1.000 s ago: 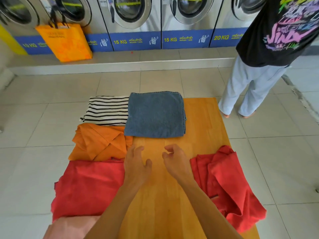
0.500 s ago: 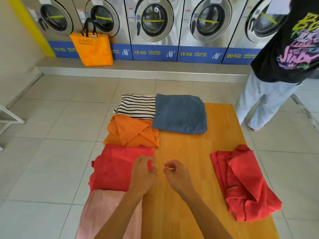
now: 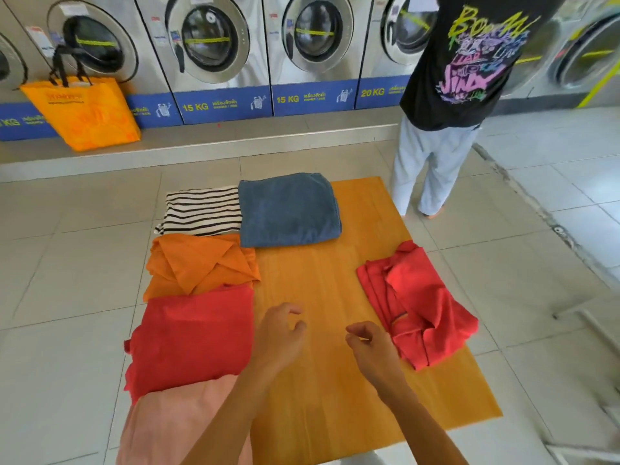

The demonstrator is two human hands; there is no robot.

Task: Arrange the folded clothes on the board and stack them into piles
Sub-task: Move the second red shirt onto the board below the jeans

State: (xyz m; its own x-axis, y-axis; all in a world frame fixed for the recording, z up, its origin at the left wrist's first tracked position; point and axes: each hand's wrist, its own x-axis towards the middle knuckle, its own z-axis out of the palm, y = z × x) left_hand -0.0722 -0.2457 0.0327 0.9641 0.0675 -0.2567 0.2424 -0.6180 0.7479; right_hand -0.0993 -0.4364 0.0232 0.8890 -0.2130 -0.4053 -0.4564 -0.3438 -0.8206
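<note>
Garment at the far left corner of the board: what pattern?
Black and white stripes, on the striped garment, in the head view.

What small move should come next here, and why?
Probably the right hand should reach right and grip the loosely folded red garment. Both hands hover empty over the wooden board, the left hand too, and that garment lies alone and rumpled, apart from the row of folded clothes.

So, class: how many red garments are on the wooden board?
2. One folded red garment lies at the board's left edge, beside the left hand; a rumpled red garment lies right.
</note>
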